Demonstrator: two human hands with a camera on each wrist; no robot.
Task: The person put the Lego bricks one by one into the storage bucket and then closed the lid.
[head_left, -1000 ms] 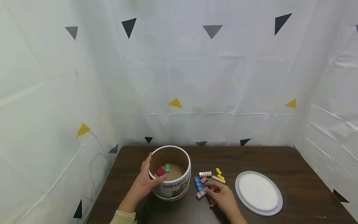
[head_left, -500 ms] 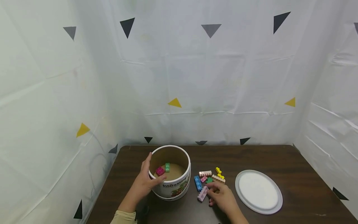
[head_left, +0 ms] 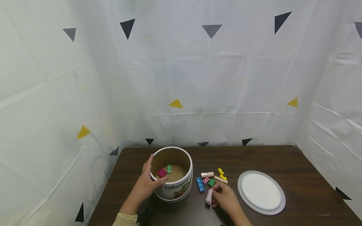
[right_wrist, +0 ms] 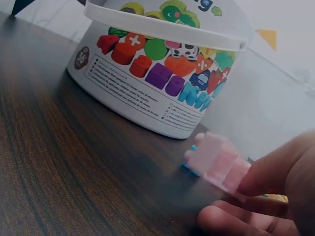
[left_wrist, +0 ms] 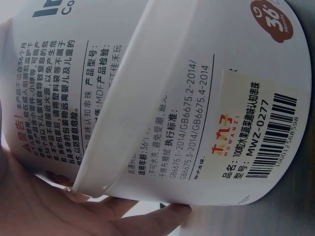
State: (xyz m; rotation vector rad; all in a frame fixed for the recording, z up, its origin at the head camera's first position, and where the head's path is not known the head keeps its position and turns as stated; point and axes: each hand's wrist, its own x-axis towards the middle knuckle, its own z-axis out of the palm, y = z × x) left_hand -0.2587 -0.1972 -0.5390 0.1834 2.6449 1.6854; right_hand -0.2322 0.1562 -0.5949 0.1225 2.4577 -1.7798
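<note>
My left hand (head_left: 145, 185) holds the rim of a white bucket (head_left: 178, 190), thumb over the near edge and fingers along its left side. Printed labels and a strap-like white handle (left_wrist: 130, 93) show in the left wrist view. On the bucket's floor lie a magenta block (head_left: 161, 172) and a green block (head_left: 169, 169). Right of the bucket, my right hand (head_left: 225, 198) pinches a light pink building block (head_left: 209, 196) between thumb and fingers, its studs facing left. A blue block (head_left: 200, 185) lies just behind it, mostly hidden by the pink one in the right wrist view.
Several loose blocks lie beyond my right hand: a small pink one (head_left: 206, 180), a dark green one (head_left: 211, 182), peach ones (head_left: 207, 174) and yellow ones (head_left: 223, 177). A round white lid (head_left: 261, 192) lies on the dark wooden table (head_left: 308, 185) at right. White sheeting (head_left: 226, 81) surrounds the table.
The pink block has turned more upright in my right hand and shifted slightly right, away from the blue block. My left hand and the bucket stay put.
</note>
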